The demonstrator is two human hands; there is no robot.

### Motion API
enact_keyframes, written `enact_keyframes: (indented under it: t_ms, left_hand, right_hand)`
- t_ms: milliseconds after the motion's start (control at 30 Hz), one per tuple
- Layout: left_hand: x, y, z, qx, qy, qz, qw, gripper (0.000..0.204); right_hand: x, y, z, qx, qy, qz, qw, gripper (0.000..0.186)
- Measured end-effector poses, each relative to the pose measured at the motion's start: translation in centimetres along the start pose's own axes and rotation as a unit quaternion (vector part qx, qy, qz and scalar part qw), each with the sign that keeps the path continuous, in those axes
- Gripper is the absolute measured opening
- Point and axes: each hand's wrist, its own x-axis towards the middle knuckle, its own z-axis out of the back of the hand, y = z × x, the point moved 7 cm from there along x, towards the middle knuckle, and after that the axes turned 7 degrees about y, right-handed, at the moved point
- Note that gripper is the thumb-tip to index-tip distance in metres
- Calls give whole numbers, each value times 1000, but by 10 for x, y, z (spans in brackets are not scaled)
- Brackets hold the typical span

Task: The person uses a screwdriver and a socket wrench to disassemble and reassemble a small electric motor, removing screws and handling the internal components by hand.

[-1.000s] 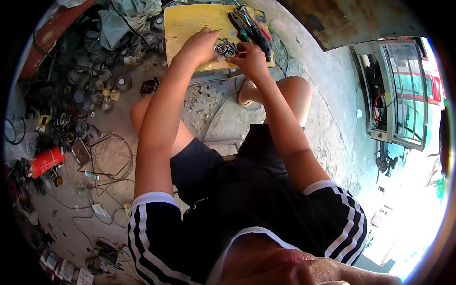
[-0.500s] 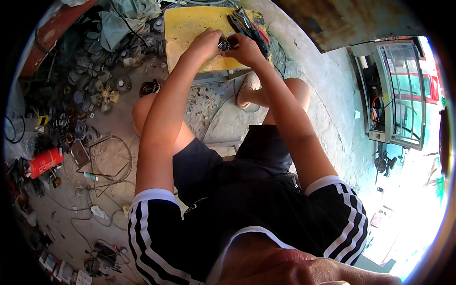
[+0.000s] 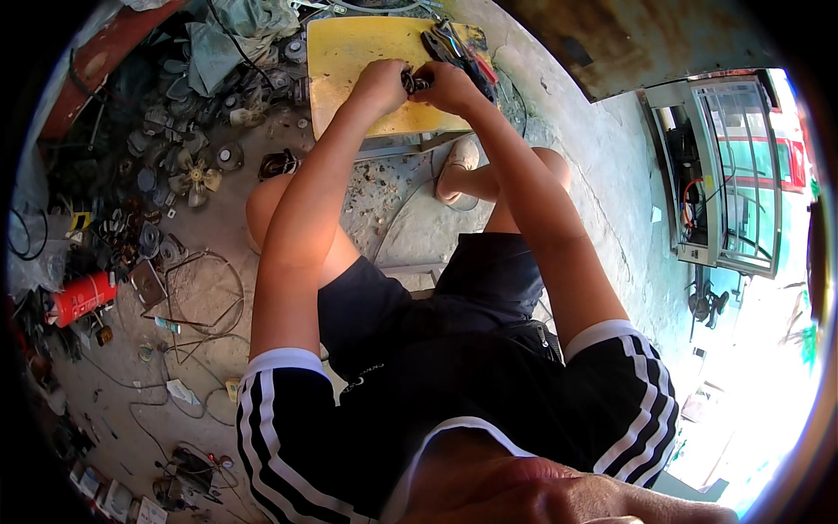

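**Inspector:** State the position of the workpiece relative to the yellow board [image 3: 358,65].

**Technician:** One small dark metal part [image 3: 414,82] was held just above the board's right half, between both hands. Its exact type could not be determined at this size.

**Inspector:** Hand condition?

**Technician:** The left hand [image 3: 381,85] was curled, fingers closed narrowly on the part's left side. The right hand [image 3: 447,86] was likewise curled, fingers pinched on the part's right side. Both hands met over the board.

**Inspector:** Tools on the board?

**Technician:** One cluster of hand tools [image 3: 454,48] with red and dark handles lay at the board's upper right corner, just beyond the right hand. An individual count was not possible.

**Inspector:** Items left of the board?

**Technician:** One pale fan impeller [image 3: 197,179] lay on the concrete floor [image 3: 397,205], well left of and below the board, among scattered dark motor parts. One red cylinder [image 3: 80,299] lay further left still. One grey-green cloth [image 3: 229,39] sat just left of the board.

**Inspector:** Right of the board?

**Technician:** One glass-fronted cabinet [image 3: 729,170] stood well to the right.

**Inspector:** Below the board?

**Technician:** One white shoe [image 3: 457,162] rested near its lower edge.
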Motion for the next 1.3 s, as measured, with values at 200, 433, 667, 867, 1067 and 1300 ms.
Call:
enact_keyframes:
  t_ms: [200,433,667,867,1067,1300]
  left_hand:
    - [-5,-2,5,-42,-32,30,998,33]
    - [-2,15,-4,-254,-43,59,965,40]
    - [-4,16,-19,-603,-7,140,785,35]
    - [-6,11,-21,-802,-61,167,571,43]
    - [6,33,-29,-895,-73,106,426,35]
    - [7,31,-21,-919,-74,97,375,41]
  right_hand:
    - [2,-1,2,10,6,17,1000,48]
    - [4,-1,6,9,-5,15,1000,46]
    - [5,15,28,-58,-32,50,997,37]
    - [9,66,36,-159,-13,130,979,27]
    - [-2,114,47,-130,-25,169,977,31]
    - [-18,39,62,-192,-93,73,974,20]
